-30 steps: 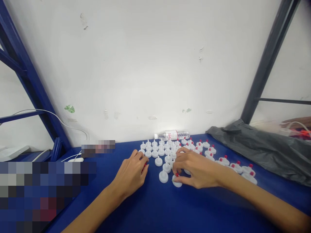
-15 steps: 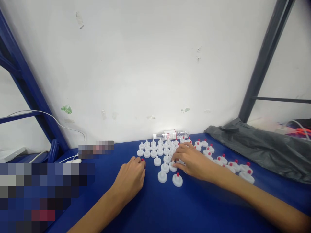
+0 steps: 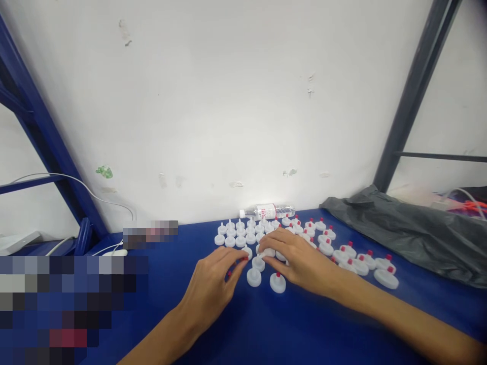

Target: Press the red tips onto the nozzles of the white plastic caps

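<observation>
My left hand (image 3: pixel 209 286) is closed in a pinch on a small red tip cap (image 3: pixel 245 258), just left of my right hand. Another bit of red (image 3: pixel 229 274) shows beneath its fingers. My right hand (image 3: pixel 294 253) is closed on a white nozzle cap (image 3: pixel 268 252), partly hidden by the fingers and tilted toward my left hand. In front of the hands stand a bare white nozzle cap (image 3: pixel 254 277) and a red-tipped cap (image 3: pixel 277 284). Several bare nozzle caps (image 3: pixel 230 233) stand in rows behind, and several red-tipped ones (image 3: pixel 348 249) to the right.
A clear plastic bottle (image 3: pixel 266 211) lies against the wall behind the caps. Dark grey plastic sheeting (image 3: pixel 384 228) covers the table's right side. A white cable (image 3: pixel 95 195) and blurred-out items are on the left. Blue table surface (image 3: pixel 258 329) lies in front.
My left hand has moved right and up toward my right hand, now showing a red tip cap in its pinch. My right hand has shifted slightly left and lifted a nozzle cap.
</observation>
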